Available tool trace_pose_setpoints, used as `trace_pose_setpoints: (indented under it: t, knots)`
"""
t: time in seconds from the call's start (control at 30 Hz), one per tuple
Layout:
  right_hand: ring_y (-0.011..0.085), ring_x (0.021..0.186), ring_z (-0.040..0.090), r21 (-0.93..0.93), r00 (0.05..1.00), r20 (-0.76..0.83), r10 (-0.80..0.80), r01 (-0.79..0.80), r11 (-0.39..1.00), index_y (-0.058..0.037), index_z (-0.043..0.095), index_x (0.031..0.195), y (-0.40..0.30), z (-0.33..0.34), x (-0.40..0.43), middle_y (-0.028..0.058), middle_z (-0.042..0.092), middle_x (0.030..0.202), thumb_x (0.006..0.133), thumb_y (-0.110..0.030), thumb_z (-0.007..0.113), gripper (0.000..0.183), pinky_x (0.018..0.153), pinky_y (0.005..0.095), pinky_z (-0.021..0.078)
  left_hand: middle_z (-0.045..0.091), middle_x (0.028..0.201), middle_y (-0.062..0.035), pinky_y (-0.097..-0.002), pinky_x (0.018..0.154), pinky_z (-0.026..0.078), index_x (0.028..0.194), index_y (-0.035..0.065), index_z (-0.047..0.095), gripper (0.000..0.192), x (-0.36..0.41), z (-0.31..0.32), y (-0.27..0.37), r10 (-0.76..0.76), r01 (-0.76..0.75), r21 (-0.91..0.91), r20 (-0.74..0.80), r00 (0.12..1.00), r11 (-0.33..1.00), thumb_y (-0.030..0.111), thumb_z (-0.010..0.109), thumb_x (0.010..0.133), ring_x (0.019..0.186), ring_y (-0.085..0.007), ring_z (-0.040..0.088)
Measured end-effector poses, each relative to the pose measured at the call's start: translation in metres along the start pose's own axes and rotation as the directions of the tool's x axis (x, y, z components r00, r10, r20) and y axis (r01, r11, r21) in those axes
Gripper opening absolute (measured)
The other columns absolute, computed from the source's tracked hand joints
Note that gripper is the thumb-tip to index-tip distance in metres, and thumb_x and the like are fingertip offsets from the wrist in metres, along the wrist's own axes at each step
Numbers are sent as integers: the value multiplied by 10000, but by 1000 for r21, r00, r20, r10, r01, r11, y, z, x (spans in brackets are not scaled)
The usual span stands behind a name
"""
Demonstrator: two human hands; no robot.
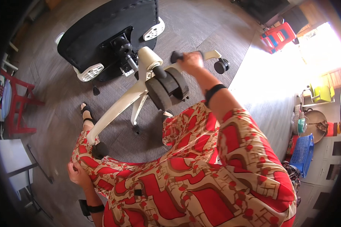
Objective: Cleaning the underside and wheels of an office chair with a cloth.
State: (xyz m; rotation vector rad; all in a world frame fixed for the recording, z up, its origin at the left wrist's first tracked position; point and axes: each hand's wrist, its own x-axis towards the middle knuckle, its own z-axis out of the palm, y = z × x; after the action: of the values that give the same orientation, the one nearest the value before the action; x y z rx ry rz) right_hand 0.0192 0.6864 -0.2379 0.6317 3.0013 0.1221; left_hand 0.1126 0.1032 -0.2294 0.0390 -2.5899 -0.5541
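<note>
A swivel office chair lies tipped over before me, its black seat underside (88, 37) facing me. Its white star base (122, 100) angles up towards my body. The closest large dark caster (166, 88) stands between my arms. My right hand (191, 61) is closed around a dark grey cloth-like thing (176, 56) on the right-hand leg of the base, inward of that leg's caster (221, 65). Blur hides its exact form. Beside my left thigh, my left hand (79, 173) has curled fingers; whether anything is in them is unclear. Another caster (99, 150) touches or nearly touches my left leg.
To the left are a red plastic chair (18, 105) and a white-topped folding table (15, 159). On the right, a blue plastic basket (302, 154) leans by a white cabinet (326, 159). A red-and-blue plastic item (280, 37) sits near the bright doorway. Dark wood-look flooring (204, 28) surrounds the chair.
</note>
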Motion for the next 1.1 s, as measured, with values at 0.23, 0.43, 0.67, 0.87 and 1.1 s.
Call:
trace_pose_setpoints:
  t: [0.23, 0.43, 0.67, 0.87, 1.1]
  knots:
    - [222, 1070, 565, 329, 974, 2, -228, 215, 919, -166, 645, 1054, -98, 26, -11, 79, 655, 1037, 797, -460, 503, 415, 947, 384, 341, 530, 726, -139, -378, 589, 420, 813, 6, 529, 159, 3, -2, 5, 32, -34, 56, 30, 999, 998, 142, 566, 887, 628, -293, 509]
    - [238, 1068, 581, 162, 964, 117, -237, 217, 963, -183, 633, 1090, -63, 3, -11, 73, 653, 1049, 807, -372, 556, 349, 919, 397, 411, 530, 715, -134, -370, 590, 427, 807, 6, 532, 147, 0, -2, -6, -23, 18, 66, 85, 996, 998, 127, 571, 880, 620, -289, 517]
    - [261, 1037, 616, -14, 991, 51, 122, -121, 993, -158, 648, 1104, 82, -52, 4, 93, 661, 1070, 827, -338, 535, 349, 851, 390, 492, 543, 721, -129, -366, 576, 439, 803, 2, 539, 71, 4, 2, 1, 68, -68, -17, 6, 998, 998, 56, 555, 848, 612, -272, 530]
    - [260, 1067, 599, -21, 976, 217, 28, -24, 999, -123, 645, 1104, 59, -35, 22, 104, 651, 1100, 834, -443, 474, 452, 880, 376, 465, 573, 739, -131, -365, 578, 440, 806, 3, 549, 92, 6, 1, 3, 88, -88, 57, 7, 996, 994, 75, 564, 860, 620, -275, 545]
    - [261, 1078, 602, -6, 926, 371, -71, 79, 997, -103, 686, 1064, -35, -10, 33, 119, 657, 1100, 796, -376, 488, 431, 884, 340, 461, 589, 746, -129, -371, 587, 447, 795, 6, 559, 103, 11, 0, 23, 2, -3, 13, 41, 999, 1000, 82, 562, 865, 633, -277, 561]
